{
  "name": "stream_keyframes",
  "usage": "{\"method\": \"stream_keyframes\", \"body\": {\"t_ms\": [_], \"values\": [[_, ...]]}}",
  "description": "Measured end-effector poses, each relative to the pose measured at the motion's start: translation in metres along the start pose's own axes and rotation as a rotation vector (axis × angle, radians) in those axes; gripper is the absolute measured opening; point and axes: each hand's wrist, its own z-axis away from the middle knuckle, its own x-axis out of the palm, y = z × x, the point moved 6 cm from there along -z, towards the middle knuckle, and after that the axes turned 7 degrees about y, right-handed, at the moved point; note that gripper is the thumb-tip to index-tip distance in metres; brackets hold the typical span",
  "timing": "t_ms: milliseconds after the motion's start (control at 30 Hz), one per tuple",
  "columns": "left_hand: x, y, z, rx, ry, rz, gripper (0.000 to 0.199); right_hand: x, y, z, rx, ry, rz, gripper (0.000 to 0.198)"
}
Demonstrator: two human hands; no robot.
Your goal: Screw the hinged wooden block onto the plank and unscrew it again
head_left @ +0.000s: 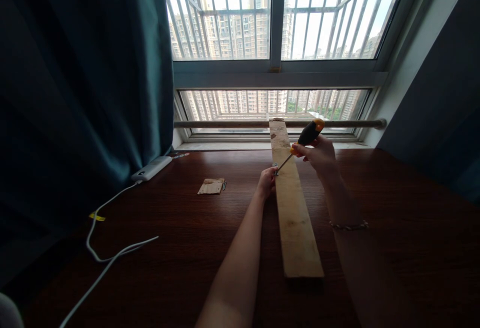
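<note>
A long wooden board [296,218] lies on the dark table and points toward the window. My right hand [318,155] grips a screwdriver [310,132] with a black and orange handle, tilted so that its shaft slants down to the left. The tip meets a small metal fitting [275,166] at the board's left edge; its exact kind is too small to tell. My left hand [266,181] is closed there, fingers pinching the fitting against the board. A bracelet circles my right wrist.
Left of the board, a thin wooden piece [211,186] lies with small screws [224,186] beside it. A white power strip [152,168] and its cable [93,228] are at the left, by the dark curtain [142,68]. A metal rail [225,124] crosses the window behind the board.
</note>
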Motion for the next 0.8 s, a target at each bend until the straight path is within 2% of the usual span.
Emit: {"method": "stream_keyframes", "body": {"t_ms": [100, 167, 333, 467, 533, 800], "values": [[0.000, 0.000, 0.000, 0.008, -0.007, 0.000, 0.032, -0.004, 0.002, -0.002, -0.095, 0.168, 0.164, 0.039], [0.001, 0.000, 0.000, 0.020, -0.015, 0.006, 0.030, -0.005, 0.003, -0.002, -0.082, 0.190, 0.183, 0.041], [0.001, 0.000, -0.002, 0.041, -0.015, 0.015, 0.027, 0.000, 0.007, 0.000, 0.144, -0.063, -0.105, 0.036], [0.001, 0.000, -0.003, 0.044, -0.007, 0.016, 0.028, 0.001, 0.000, 0.004, 0.198, -0.163, -0.231, 0.034], [0.001, 0.000, -0.003, 0.040, -0.002, 0.021, 0.029, 0.001, 0.000, 0.004, 0.163, -0.121, -0.199, 0.035], [0.000, -0.002, -0.003, 0.009, -0.009, 0.022, 0.032, -0.004, 0.013, -0.006, -0.071, 0.191, 0.101, 0.047]]}}
